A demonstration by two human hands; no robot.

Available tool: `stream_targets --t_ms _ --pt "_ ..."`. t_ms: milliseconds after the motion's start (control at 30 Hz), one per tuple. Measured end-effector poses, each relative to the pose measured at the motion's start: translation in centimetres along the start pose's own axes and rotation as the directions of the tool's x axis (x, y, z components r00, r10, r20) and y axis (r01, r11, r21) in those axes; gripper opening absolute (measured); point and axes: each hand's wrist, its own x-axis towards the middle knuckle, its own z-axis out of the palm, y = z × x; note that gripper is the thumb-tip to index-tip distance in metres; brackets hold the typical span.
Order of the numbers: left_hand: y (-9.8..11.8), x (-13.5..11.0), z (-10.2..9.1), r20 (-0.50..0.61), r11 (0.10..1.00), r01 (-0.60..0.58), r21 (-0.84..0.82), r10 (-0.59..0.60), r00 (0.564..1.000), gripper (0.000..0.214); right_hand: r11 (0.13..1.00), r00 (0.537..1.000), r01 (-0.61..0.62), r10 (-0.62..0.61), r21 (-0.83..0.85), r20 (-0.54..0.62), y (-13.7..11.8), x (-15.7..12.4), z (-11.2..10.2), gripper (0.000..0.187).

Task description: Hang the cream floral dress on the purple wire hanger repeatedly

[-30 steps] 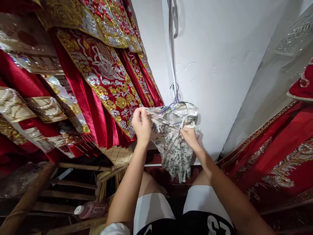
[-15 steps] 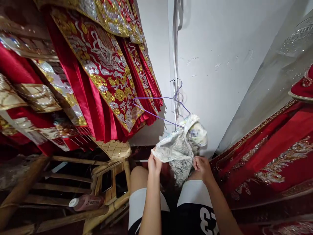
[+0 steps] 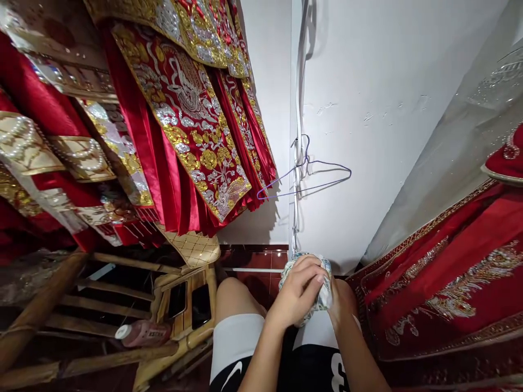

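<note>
A crumpled white garment with a lacy, bluish-green pattern (image 3: 326, 296) is bunched up above my right thigh. My left hand (image 3: 300, 288) lies across its top, fingers bent over the cloth. From the other side, my right hand (image 3: 336, 304) grips the bundle; its fingers are largely hidden behind the cloth and my left hand. On the white cord by the wall hangs a purple wire hanger (image 3: 327, 163) with nothing on it, beyond both hands.
Red and gold embroidered costumes (image 3: 196, 125) hang at the left. A bamboo chair (image 3: 212, 294) beside my left leg bears phones (image 3: 201, 306) and a pink bottle (image 3: 143, 334). More red garments (image 3: 429, 272) hang at the right, close to my arm.
The garment has come off the purple hanger and moved down toward my lap, bunched up. Both hands have come together around it. The bare hanger has swung round to the right.
</note>
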Motion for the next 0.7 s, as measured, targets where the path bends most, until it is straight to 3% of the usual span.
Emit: stream_targets --t_ms 133,167,233,300,400,467,533,567,633,700 --pt "0.1 0.6 -3.5 -0.015 0.997 -0.045 0.070 0.047 0.999 0.029 0.922 0.952 -0.247 0.173 0.297 0.254 -2.4 1.0 1.7 0.043" --pt "-0.3 0.9 -4.3 -0.020 0.996 -0.058 0.062 0.059 0.998 0.033 0.885 0.928 -0.306 0.195 0.350 0.317 -2.9 1.4 2.1 0.042" --pt "-1.6 1.5 -5.6 -0.012 0.998 -0.062 0.015 0.062 0.998 0.052 0.769 0.839 -0.474 0.249 0.428 0.483 -4.0 2.4 2.7 0.046" --pt "-3.6 1.7 -6.3 0.069 1.000 0.001 -0.015 0.000 0.998 0.059 0.706 0.739 -0.591 0.280 0.390 0.612 -5.0 3.6 2.4 0.051" --pt "-6.9 1.0 -7.1 0.255 0.975 0.170 0.143 -0.202 0.946 0.064 0.775 0.660 -0.585 0.285 0.238 0.695 -6.5 6.3 -0.1 0.052" --pt "-8.7 0.2 -8.4 0.200 0.904 0.222 0.365 -0.309 0.930 0.062 0.861 0.674 -0.489 0.272 0.139 0.687 -7.4 8.4 -2.4 0.047" --pt "-9.6 -0.5 -10.4 0.047 0.769 0.250 0.588 -0.341 0.939 0.049 0.942 0.746 -0.335 0.256 0.015 0.615 -8.3 10.4 -4.5 0.037" --pt "-9.7 -0.6 -11.6 -0.026 0.689 0.265 0.674 -0.337 0.941 0.040 0.971 0.809 -0.222 0.234 -0.088 0.540 -8.6 11.3 -5.2 0.031" --pt "-9.1 -0.5 -14.1 -0.111 0.556 0.284 0.781 -0.324 0.940 0.028 0.937 0.934 0.002 0.124 -0.350 0.336 -8.9 12.9 -5.8 0.021" --pt "-7.9 -0.1 -15.8 -0.112 0.507 0.264 0.821 -0.310 0.944 0.027 0.809 0.991 0.122 -0.063 -0.575 0.121 -8.7 14.2 -5.4 0.012"
